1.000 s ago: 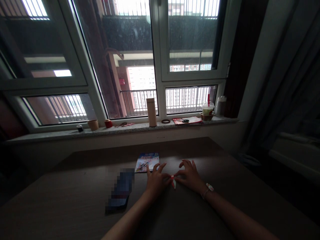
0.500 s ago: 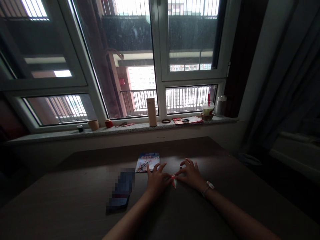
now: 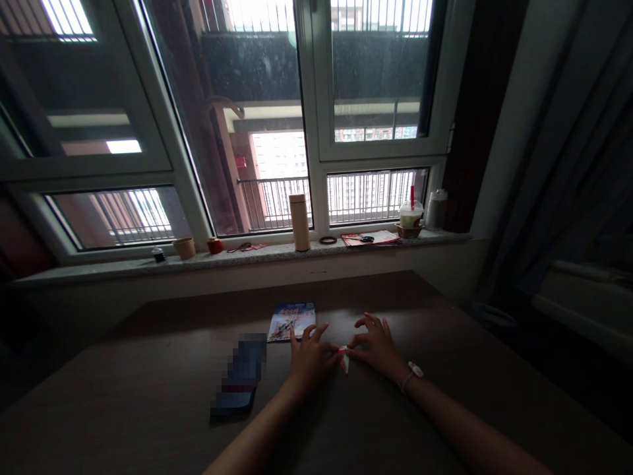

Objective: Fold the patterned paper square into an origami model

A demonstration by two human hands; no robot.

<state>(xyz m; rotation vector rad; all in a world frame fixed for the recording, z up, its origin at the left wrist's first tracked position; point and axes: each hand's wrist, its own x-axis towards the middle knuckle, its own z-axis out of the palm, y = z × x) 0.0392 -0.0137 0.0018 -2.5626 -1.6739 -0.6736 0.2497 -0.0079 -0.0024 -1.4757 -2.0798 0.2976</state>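
On or just above the dark desk (image 3: 163, 402), a small red-and-white piece (image 3: 345, 363) points toward the person. The left hand (image 3: 309, 361) pinches its far end between thumb and forefinger, other fingers spread; the right hand (image 3: 380, 351) pinches it opposite, fingers raised. Beyond the left hand lies a printed leaflet (image 3: 291, 321); to its left, a pixelated dark object (image 3: 241, 376).

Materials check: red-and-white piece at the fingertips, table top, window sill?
Red-and-white piece: probably paper, going by its flat facets and pointed end; finish too small to judge.
Table top: wood or wood-look laminate, satin; dark brown, faint streaks, soft sheen.
Window sill: likely stone, perhaps granite; speckled grey edge.
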